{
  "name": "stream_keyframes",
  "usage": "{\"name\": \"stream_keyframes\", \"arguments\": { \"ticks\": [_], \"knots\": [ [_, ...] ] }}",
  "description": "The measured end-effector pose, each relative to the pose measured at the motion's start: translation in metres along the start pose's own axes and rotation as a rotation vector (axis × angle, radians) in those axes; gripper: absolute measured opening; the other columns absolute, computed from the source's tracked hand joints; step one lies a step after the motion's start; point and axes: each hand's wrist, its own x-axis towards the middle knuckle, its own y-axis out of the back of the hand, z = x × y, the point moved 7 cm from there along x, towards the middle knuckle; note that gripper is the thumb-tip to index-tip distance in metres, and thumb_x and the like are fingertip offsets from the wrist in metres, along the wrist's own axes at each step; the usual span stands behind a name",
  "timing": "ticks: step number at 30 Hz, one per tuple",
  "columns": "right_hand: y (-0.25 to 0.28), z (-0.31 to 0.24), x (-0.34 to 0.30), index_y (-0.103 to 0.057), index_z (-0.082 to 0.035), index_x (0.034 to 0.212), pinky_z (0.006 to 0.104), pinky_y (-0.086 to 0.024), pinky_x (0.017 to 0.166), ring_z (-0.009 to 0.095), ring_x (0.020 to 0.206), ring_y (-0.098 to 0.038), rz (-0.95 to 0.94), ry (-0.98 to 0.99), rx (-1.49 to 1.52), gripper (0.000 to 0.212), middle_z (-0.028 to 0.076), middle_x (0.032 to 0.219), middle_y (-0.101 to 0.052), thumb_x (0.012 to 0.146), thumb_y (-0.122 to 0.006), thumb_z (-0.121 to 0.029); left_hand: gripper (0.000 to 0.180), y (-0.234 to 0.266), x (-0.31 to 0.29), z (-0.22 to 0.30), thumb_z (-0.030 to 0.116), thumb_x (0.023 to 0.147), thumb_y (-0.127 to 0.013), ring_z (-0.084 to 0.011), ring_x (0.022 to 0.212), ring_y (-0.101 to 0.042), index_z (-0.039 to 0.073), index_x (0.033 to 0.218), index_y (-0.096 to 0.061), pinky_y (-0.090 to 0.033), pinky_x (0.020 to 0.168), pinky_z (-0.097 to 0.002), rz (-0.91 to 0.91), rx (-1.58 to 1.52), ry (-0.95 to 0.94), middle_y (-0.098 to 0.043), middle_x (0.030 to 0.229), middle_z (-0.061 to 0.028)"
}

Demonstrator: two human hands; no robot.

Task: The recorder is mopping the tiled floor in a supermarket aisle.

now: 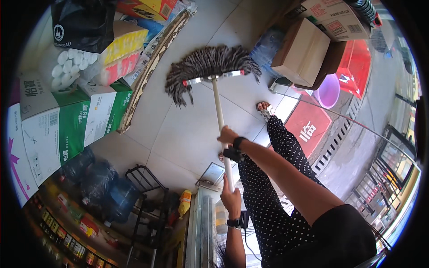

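A mop with a long pale handle reaches away from me, its dark grey string head spread on the tiled floor. Around the handle's near part my left hand is closed, a black strap on its wrist. Farther along, my right hand also grips the handle, with my forearm crossing in from the right. A dark device on a strap sits at that wrist. The strands fan out on both sides of the metal clamp with red ends.
Green and white cartons line the left, by a worn wooden edge. A brown box, a purple basin and a red mat are at the right. A black folding trolley and wrapped water jugs stand lower left.
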Motion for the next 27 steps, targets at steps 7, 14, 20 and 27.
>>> {"name": "stream_keyframes", "arguments": {
  "ticks": [7,14,20,27],
  "knots": [
    [0.025,-0.014,-0.005,-0.03,0.007,0.109,0.0404,-0.045,0.079,0.033,0.091,-0.058,0.007,-0.097,0.069,0.051,0.023,0.097,-0.057,0.076,-0.053,-0.024,0.067,0.005,0.016,0.019,-0.003,0.063,-0.051,-0.034,0.091,-0.056,0.01,0.128,-0.037,-0.046,0.076,-0.0356,-0.079,0.071,-0.009,-0.056,0.104,-0.0227],
    [-0.033,0.024,-0.038,-0.023,0.017,0.107,0.0414,-0.048,0.07,0.038,0.078,-0.059,0.026,0.023,0.071,0.064,0.028,0.081,-0.058,0.077,-0.051,-0.032,0.069,0.018,-0.031,-0.024,0.0,0.064,-0.053,-0.0373,0.084,-0.057,0.015,0.129,-0.035,-0.047,0.071,-0.0398,-0.144,0.243,-0.035,-0.058,0.094,-0.0237],
    [-0.15,0.068,-0.074,-0.035,0.012,0.098,0.0384,-0.045,0.052,0.028,0.056,-0.058,-0.22,0.06,0.016,0.055,0.016,0.069,-0.059,0.082,-0.044,-0.04,0.067,0.067,-0.08,-0.095,0.003,0.064,-0.055,-0.0381,0.08,-0.056,0.016,0.127,-0.038,-0.046,0.066,-0.0416,-0.289,0.475,0.043,-0.058,0.091,-0.0223],
    [-0.247,0.058,-0.131,-0.044,0.015,0.088,0.0289,-0.045,0.036,0.023,0.05,-0.058,-0.31,-0.114,0.471,0.052,0.017,0.069,-0.059,0.075,-0.058,-0.035,0.076,0.152,-0.09,-0.155,0.004,0.061,-0.059,-0.0343,0.06,-0.057,0.031,0.128,-0.035,-0.045,0.056,-0.0442,-0.331,0.793,-0.137,-0.056,0.062,-0.0168]
  ]
}}
